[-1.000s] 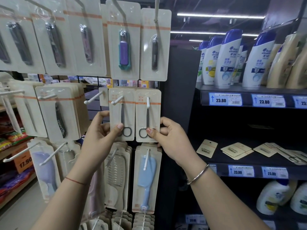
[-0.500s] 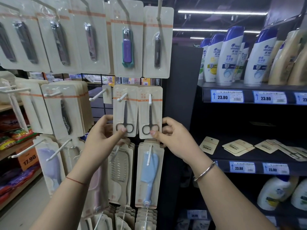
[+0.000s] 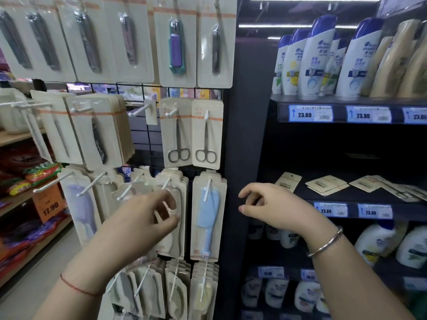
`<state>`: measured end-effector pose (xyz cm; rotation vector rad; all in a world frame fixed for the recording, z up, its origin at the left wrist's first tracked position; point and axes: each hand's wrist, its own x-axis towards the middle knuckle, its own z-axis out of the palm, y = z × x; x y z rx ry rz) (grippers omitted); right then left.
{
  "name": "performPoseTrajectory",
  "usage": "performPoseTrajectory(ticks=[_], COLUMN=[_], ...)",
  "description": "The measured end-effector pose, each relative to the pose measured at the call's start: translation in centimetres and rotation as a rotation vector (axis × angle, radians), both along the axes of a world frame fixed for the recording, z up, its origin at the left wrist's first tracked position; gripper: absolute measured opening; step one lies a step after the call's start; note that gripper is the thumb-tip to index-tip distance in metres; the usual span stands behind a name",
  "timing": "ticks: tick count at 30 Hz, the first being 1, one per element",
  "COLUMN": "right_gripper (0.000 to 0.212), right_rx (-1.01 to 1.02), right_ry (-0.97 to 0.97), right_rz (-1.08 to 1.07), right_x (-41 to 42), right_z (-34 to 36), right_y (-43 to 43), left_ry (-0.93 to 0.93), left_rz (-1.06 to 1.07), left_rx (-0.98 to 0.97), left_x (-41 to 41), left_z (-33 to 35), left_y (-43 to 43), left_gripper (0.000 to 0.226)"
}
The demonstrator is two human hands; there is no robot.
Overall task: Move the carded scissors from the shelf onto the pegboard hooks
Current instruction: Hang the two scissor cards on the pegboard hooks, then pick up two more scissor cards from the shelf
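Two carded scissors hang side by side on white pegboard hooks: the left card [image 3: 176, 132] and the right card [image 3: 207, 135]. More carded scissors [image 3: 327, 184] lie flat on the dark shelf [image 3: 346, 197] to the right. My left hand [image 3: 147, 218] hovers below the hung cards, fingers loosely curled, holding nothing. My right hand [image 3: 270, 204] hangs in front of the dark post, between the pegboard and the shelf, fingers apart and empty.
An empty hook [image 3: 138, 110] sticks out left of the hung scissors. Carded nail clippers [image 3: 176, 42] hang above, carded brushes [image 3: 208, 215] below. Shampoo bottles [image 3: 316, 58] fill the upper shelf, white bottles [image 3: 374, 243] the lower one. Snack shelves stand at far left.
Both hands have let go of the two hung scissor cards and dropped down and away from them. The cards stay on their hooks.
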<state>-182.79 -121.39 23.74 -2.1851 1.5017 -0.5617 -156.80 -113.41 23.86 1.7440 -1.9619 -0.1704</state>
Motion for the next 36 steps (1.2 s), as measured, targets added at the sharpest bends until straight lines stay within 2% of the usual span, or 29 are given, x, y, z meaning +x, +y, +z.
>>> performPoseTrajectory(ticks=[8, 14, 20, 29, 36], right_gripper=[0.024, 0.036, 0.036, 0.033, 0.025], right_rx=[0.026, 0.053, 0.071, 0.055, 0.037], right_ry=[0.158, 0.221, 0.223, 0.214, 0.142], right_rz=[-0.1, -0.194, -0.315, -0.404, -0.424], right_x=[-5.7, -13.1, -22.0, -34.7, -42.8], right_z=[-0.5, -0.8, -0.5, 0.5, -0.5], right_y=[2.3, 2.4, 1.0, -2.7, -6.0], left_ry=[-0.159, -0.12, -0.111, -0.059, 0.004], left_rz=[-0.202, -0.352, -0.439, -0.475, -0.423], left_rx=[0.24, 0.316, 0.369, 0.313, 0.212], left_x=[-7.2, -14.7, -23.0, -35.5, -43.1], left_z=[-3.9, -5.6, -5.7, -4.6, -4.1], left_y=[-2.4, -5.6, -9.0, -14.1, -18.1], left_gripper=[0.031, 0.033, 0.032, 0.031, 0.025])
